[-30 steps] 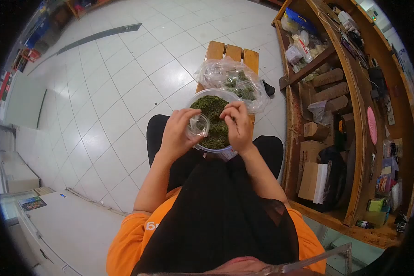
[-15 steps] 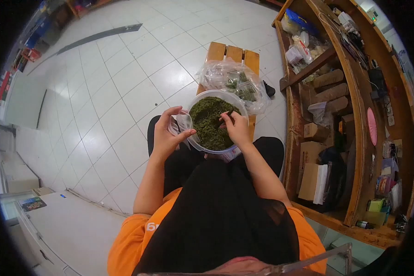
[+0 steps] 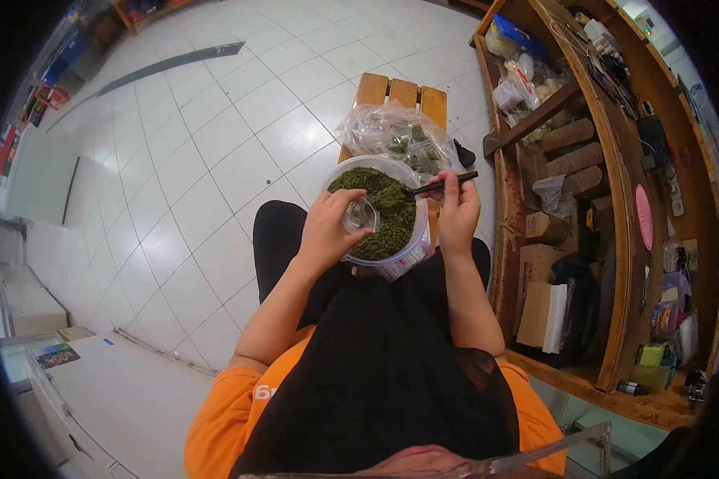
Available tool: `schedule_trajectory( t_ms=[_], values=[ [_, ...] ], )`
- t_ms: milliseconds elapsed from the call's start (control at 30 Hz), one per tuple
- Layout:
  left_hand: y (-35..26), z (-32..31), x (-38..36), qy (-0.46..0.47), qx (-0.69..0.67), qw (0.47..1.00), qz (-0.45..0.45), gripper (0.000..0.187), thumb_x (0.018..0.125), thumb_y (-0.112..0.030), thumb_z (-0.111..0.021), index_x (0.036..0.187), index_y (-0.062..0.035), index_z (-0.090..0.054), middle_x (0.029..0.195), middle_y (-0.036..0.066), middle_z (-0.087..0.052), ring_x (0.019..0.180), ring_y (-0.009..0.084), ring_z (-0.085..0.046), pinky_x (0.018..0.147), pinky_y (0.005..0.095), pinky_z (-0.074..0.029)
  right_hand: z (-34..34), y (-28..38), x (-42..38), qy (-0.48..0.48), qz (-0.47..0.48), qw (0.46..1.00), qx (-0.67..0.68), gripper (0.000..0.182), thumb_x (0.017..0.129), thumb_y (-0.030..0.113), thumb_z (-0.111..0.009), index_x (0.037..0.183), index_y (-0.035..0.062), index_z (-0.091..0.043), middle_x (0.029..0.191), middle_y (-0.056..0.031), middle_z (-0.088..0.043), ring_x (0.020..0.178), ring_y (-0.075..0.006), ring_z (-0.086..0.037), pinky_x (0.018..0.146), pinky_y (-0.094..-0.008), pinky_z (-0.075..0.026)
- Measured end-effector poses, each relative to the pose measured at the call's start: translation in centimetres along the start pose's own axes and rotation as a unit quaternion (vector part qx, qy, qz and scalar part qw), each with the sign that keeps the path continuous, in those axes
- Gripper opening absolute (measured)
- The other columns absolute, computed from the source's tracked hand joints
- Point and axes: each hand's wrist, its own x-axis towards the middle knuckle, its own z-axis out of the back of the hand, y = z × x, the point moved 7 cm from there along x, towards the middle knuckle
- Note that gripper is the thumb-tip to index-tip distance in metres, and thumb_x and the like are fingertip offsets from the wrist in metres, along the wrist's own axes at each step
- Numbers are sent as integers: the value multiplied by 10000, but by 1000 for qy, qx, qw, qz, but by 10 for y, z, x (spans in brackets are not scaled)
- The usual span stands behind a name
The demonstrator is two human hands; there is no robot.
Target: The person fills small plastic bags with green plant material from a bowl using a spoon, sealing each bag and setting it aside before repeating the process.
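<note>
A round clear plastic tub (image 3: 420, 231) of green, moss-like shredded material (image 3: 379, 237) stands between my knees. My left hand (image 3: 329, 227) is closed round a small clear cup (image 3: 361, 215), held over the left part of the tub. In my right hand (image 3: 457, 209) is a dark-handled spoon (image 3: 453, 182), at the tub's right rim. The spoon's head, heaped with green material, is over the tub near the cup. Behind the tub, a clear plastic bag (image 3: 375, 132) holds small packs with green contents.
The bag lies on a slatted wooden bench (image 3: 403, 92). A small black object (image 3: 465, 154) is right of the bag. Wooden shelving (image 3: 615, 295) with boxes and bags rises at the right. A white cabinet (image 3: 120, 399) stands at lower left.
My left hand has moved right with the cup, over the tub. My right hand has moved right and up, out of the green material, and the spoon's dark handle now shows.
</note>
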Motion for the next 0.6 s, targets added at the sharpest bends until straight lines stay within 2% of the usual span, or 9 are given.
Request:
schedule_trajectory(
  t_ms=[67,133,167,267,367,400,433,500,600],
  values=[
    [-4,-9,2,1,-5,1000,-10,643,600,-131,-853,1183,-85,-586,1070,72,-650,972,297,-579,874,392,-469,-12,32,-10,16,75,995,-57,186,1007,170,-528,980,-11,-568,923,-111,-653,791,-223,-668,716,-336,-556],
    [-1,-12,2,-25,-59,998,24,650,590,-138,-860,1177,-81,-587,1077,90,-643,996,302,-584,888,390,-471,-53,76,-38,183,372,854,-315,130,1007,97,-490,1001,-15,-555,955,-154,-655,868,-218,-661,776,-362,-559],
    [1,-13,1,-24,-57,998,24,650,590,-138,-860,1177,-81,-587,1077,90,-643,996,302,-584,888,390,-471,-54,74,-39,182,372,854,-314,130,1007,97,-490,1001,-15,-555,955,-154,-655,868,-218,-661,776,-362,-559],
    [17,-13,-4,-53,-65,995,54,654,593,-139,-862,1176,-61,-575,1097,120,-628,1015,310,-589,896,395,-473,-39,69,-41,124,371,919,-46,87,916,-16,-570,999,1,-591,937,-158,-647,865,-292,-632,746,-380,-514],
    [24,-10,-9,-100,-106,988,54,650,607,-133,-851,1179,-39,-558,1104,144,-612,1031,317,-592,897,394,-476,-47,43,-40,180,318,914,-178,105,967,35,-524,1039,-4,-590,996,-136,-581,815,-210,-607,743,-324,-523],
    [22,-6,-10,-116,-79,988,63,643,631,-138,-856,1176,-23,-535,1102,149,-608,1033,294,-593,896,376,-475,-60,45,-43,201,325,893,-239,111,916,22,-596,1021,9,-627,989,-124,-546,812,-208,-582,722,-316,-515],
    [21,-3,-10,-132,-52,987,72,640,654,-142,-860,1173,-7,-512,1101,154,-604,1036,270,-595,895,357,-475,-64,41,-46,200,326,892,-239,111,916,22,-596,1021,9,-627,989,-124,-546,812,-208,-582,722,-316,-515],
    [24,-3,-9,-139,-43,988,52,630,678,-149,-853,1186,-11,-507,1083,148,-612,997,259,-603,876,353,-479,-74,5,-47,255,197,908,-269,145,860,23,-660,1004,29,-658,1000,-126,-542,864,-218,-584,709,-309,-503],
    [25,2,-10,-124,-75,988,44,533,736,-146,-823,1164,-13,-536,1019,128,-633,906,228,-615,825,333,-486,-69,-3,-38,218,203,926,-231,199,833,25,-697,1030,46,-677,911,-87,-604,771,-190,-591,684,-288,-491]
  ],
)
